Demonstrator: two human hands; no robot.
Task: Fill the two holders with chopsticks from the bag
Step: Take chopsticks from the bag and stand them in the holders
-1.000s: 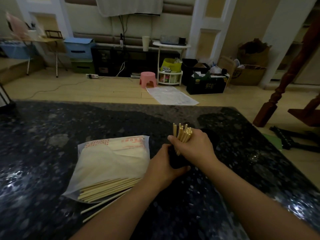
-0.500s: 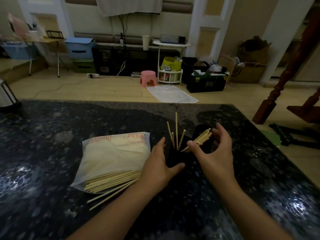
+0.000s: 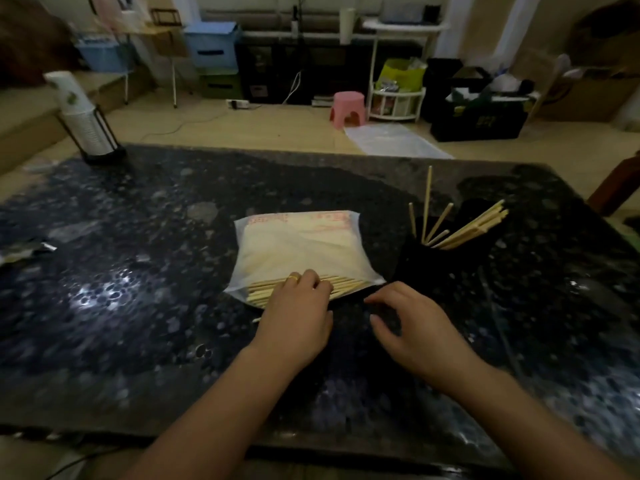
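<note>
Pale bamboo chopsticks (image 3: 304, 287) stuck out of the open mouth of the plastic bag (image 3: 298, 247), and the left hand (image 3: 298, 313) lay on them, fingers curled over the bundle; whether it had actually gripped any, I could not tell. The right hand (image 3: 412, 327) hovered just beside it, fingers loosely spread, holding nothing. Beyond that hand stood the dark holders (image 3: 426, 258), one already bristling with leaning sticks (image 3: 464, 230). A hasty pull looked likely to drag the slippery bag along or scatter loose sticks across the stone counter (image 3: 138, 271).
</note>
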